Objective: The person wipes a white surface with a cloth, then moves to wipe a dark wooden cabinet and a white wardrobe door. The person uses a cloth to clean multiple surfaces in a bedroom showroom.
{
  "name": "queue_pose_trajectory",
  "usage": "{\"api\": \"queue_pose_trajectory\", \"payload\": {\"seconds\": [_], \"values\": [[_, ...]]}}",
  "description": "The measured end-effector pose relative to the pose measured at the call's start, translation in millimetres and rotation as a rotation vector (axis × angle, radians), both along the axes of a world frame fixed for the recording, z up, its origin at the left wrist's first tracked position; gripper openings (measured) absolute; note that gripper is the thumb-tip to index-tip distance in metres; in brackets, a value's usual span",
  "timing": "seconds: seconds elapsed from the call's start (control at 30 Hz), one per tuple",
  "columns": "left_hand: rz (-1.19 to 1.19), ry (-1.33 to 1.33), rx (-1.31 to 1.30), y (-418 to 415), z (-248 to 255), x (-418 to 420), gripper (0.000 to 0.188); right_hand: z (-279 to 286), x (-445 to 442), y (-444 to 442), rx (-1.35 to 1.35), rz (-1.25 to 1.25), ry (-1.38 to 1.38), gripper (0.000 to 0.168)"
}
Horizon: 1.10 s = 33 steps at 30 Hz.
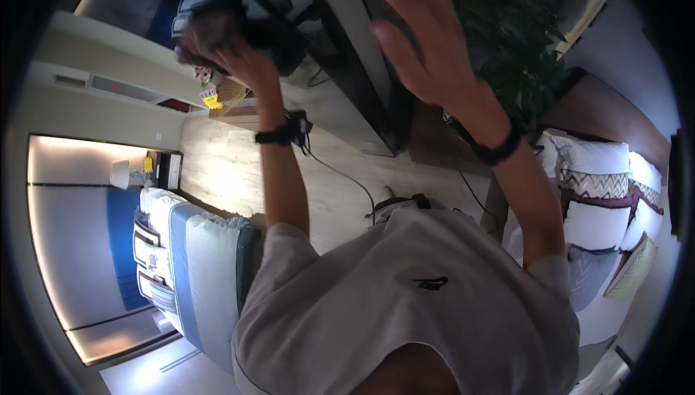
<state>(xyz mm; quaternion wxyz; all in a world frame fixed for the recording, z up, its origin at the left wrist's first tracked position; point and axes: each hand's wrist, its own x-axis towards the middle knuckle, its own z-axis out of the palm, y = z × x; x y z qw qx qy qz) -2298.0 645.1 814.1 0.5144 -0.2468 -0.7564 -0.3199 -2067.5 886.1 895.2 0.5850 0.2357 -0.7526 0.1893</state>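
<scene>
My left hand [244,64] is raised at the upper left, its fingers blurred against a dark patch. Whether that patch is a held thing or a reflection, I cannot tell. Beyond it is a dark, glossy surface [163,1] with mirror-like patches. My right hand [434,53] reaches up beside a grey upright panel [353,20], thumb apart from the fingers and nothing seen in it. Its fingertips are cut off by the top of the picture, and contact with the panel cannot be made out. Black straps circle my left wrist [279,133] and right wrist [497,145].
Thin cables [347,178] hang near my body. Leafy green plants [516,58] stand to the right of my right hand. Flowers [202,74] and a yellow tag [210,99] sit below my left hand. Made-up beds lie left [212,265] and right [597,221] over a wooden floor [228,161].
</scene>
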Motion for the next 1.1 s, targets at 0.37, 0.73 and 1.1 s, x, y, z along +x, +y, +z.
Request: {"api": "queue_pose_trajectory", "payload": {"seconds": [0.37, 0.73, 1.1], "values": [[-0.775, -1.749, 0.13, 19, -328, 148, 0.04, -174, 128, 27, -0.55, -0.005, -0.877, 0.043], [-1.077, -2.065, -0.172, 129, -192, 261, 0.045, -306, 283, 27, -0.998, -0.353, -1.122, 0.035], [-1.577, -2.296, -0.19, 133, -188, 263, 0.04, -291, 311, -89, -1.393, -0.595, -0.854, 0.041]]}}
